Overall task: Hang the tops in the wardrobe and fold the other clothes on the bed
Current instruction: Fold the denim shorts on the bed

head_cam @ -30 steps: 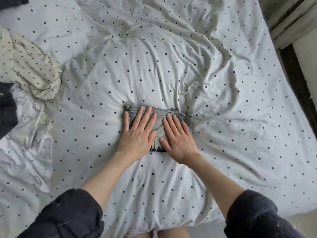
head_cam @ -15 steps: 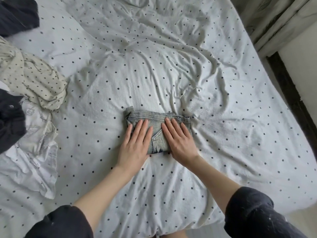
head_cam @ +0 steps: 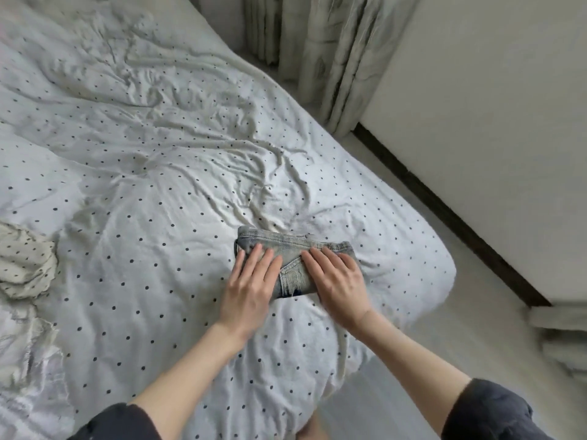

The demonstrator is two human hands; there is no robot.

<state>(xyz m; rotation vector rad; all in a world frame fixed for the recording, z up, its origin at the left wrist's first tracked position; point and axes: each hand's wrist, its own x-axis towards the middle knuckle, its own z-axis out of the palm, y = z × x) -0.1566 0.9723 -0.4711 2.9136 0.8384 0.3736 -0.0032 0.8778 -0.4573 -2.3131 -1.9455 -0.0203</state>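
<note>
White duvet [head_cam: 152, 192] w/ small dark dots covers the bed, heavily creased toward the far side and smoother near the front edge. Bed corner sits at right, rounded, hanging over a pale floor [head_cam: 476, 312]. Beyond it a plain light wall [head_cam: 492, 122] w/ a dark skirting strip [head_cam: 444, 214] along its base. Pale patterned curtains [head_cam: 320, 49] hang in folds at the top, behind the bed's far edge. Something pale and blurred at the right edge near the floor; can't tell what.

Folded denim piece [head_cam: 290, 258] lies on the duvet near the front right part of the bed, a compact light-blue rectangle w/ a frayed patch showing between the hands. Left hand [head_cam: 251, 287] lies flat on its left part, fingers straight and slightly spread, tips near the garment's far edge. Right hand [head_cam: 338, 284] lies flat on its right part, fingers straight and close together, angled toward the left. Both palms overhang the near edge onto the duvet. Forearms bare, dark sleeves [head_cam: 489, 411] pushed up at bottom of view.

Left edge: a cream dotted garment [head_cam: 27, 262] lies crumpled on the duvet, and below it a white lacy-looking garment [head_cam: 28, 360], also bunched. Both well apart from the denim. No containers in view.
</note>
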